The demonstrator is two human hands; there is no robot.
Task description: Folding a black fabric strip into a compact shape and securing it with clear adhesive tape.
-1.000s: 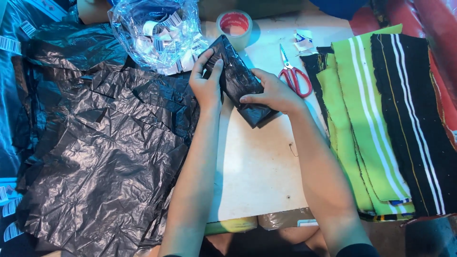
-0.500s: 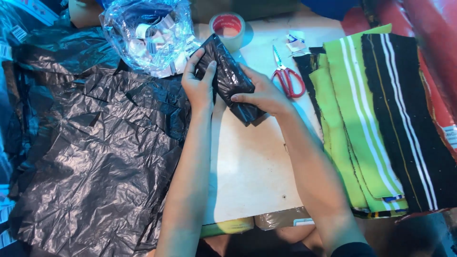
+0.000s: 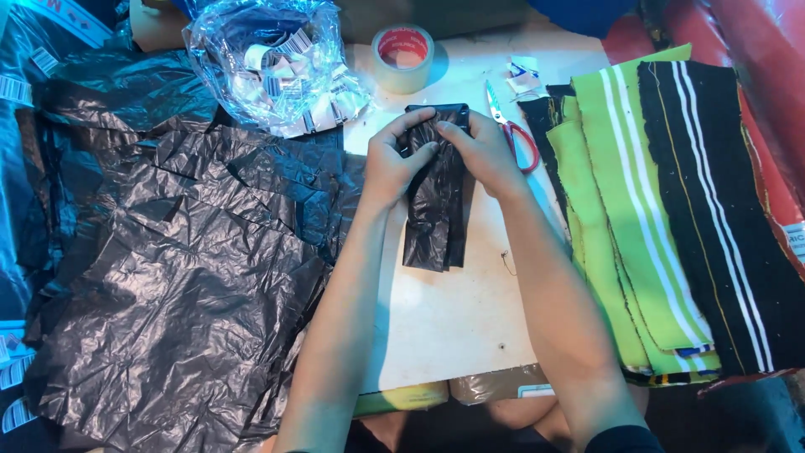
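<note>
From the head view I see the black bundle (image 3: 436, 201) has turned from its earlier slant to lie straight, top at twelve o'clock, on the white counter (image 3: 453, 319). My left hand (image 3: 392, 166) and right hand (image 3: 482, 151) both pinch its upper end. The tape roll (image 3: 402, 57) sits at twelve o'clock, the scissors (image 3: 513, 130) at three, and the black plastic sheets (image 3: 184, 268) at nine.
</note>
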